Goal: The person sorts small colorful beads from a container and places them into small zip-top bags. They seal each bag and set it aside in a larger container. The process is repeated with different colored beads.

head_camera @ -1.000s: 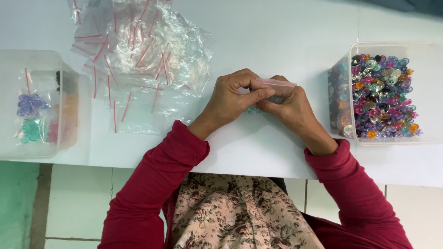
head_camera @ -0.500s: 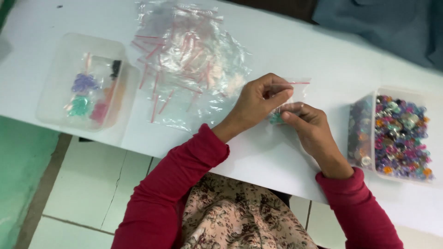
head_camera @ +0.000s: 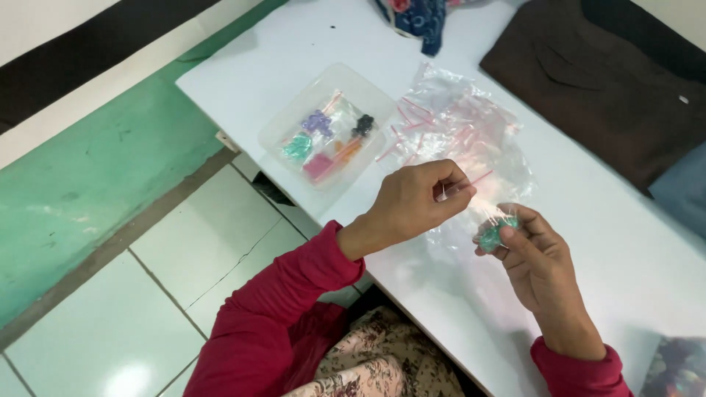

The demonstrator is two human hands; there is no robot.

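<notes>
A white table (head_camera: 610,242) stands over a pale tiled floor (head_camera: 184,279) with a green strip along the wall; the view has swung since a moment ago, so the table now runs slantwise across the picture and the box of mixed beads (head_camera: 680,367) that sat by the right arm shows only as a corner at the lower right edge. The left hand (head_camera: 415,202) is closed, its fingertips pinching the red-striped top edge of a small clear bag (head_camera: 478,202); the right hand (head_camera: 533,254) is closed too, gripping the bottom of the same bag, where a green bead (head_camera: 491,237) sits inside; half a second ago both hands were pressed close together low over the table, and now they are lifted and drawn apart, so the bag hangs stretched between them, which suggests the bead is in and the top is being run shut. Just beyond the hands lies a loose heap of empty clear bags (head_camera: 460,125) with red strips; farther left a clear plastic tray (head_camera: 294,121) holds small filled packets, purple, green, pink and black; dark cloth (head_camera: 603,73) lies at the far side.
</notes>
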